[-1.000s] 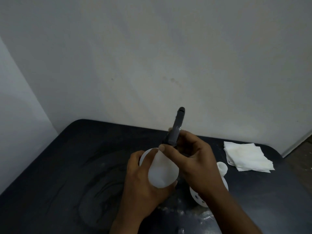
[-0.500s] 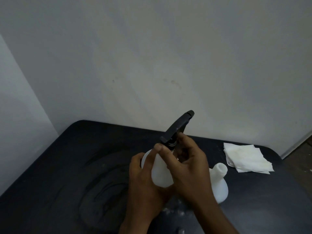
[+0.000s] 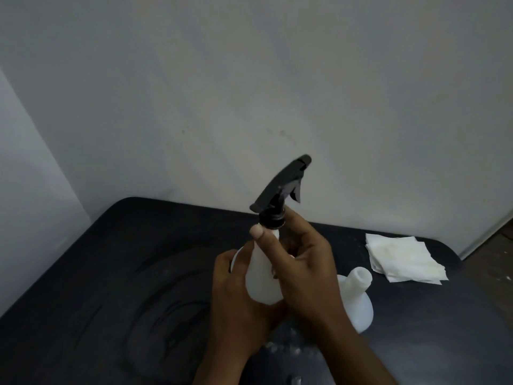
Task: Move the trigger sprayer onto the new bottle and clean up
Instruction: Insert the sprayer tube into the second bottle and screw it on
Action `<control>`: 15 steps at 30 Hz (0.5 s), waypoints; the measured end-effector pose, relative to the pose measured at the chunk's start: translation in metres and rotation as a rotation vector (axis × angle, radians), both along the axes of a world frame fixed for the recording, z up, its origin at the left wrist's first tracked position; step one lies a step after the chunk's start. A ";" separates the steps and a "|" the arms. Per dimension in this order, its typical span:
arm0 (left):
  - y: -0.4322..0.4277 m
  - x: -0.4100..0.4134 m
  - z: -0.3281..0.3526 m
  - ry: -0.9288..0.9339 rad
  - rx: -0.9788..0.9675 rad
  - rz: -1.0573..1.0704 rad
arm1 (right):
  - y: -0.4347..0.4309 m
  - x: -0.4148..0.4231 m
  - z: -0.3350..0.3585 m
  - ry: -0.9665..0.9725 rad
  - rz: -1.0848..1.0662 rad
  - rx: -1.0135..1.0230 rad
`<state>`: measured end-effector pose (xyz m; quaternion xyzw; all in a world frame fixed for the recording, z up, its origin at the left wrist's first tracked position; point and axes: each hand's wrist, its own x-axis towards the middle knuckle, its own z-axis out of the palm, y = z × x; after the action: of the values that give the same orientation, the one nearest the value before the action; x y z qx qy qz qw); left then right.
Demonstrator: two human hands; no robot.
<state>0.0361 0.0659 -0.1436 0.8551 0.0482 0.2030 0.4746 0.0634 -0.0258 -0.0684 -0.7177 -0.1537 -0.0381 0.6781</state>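
Two grips, mid-frame: my left hand [image 3: 238,304] wraps the probably light, squashy bottle [image 3: 262,282]; right hand [image 3: 308,269] pinches the trigger sprayer [image 3: 280,187] at its collar.

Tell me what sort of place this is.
Probably a plain room at home or a small workspace: a dark table pushed into a corner of bare white walls, with an open white bottle and folded paper towels on it.

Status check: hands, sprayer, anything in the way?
Left hand grips held bottle. Right hand pinches trigger sprayer collar, sprayer on that bottle's neck. Beside the hands stands the open bottle, napkins beyond; nothing blocking.
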 end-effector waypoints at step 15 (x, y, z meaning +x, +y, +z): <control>-0.003 -0.004 0.002 -0.024 0.043 -0.013 | -0.013 0.003 -0.003 -0.012 0.055 0.074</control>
<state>0.0321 0.0631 -0.1411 0.8629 0.0327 0.2111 0.4580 0.0661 -0.0390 -0.0716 -0.6875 -0.1760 -0.0296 0.7039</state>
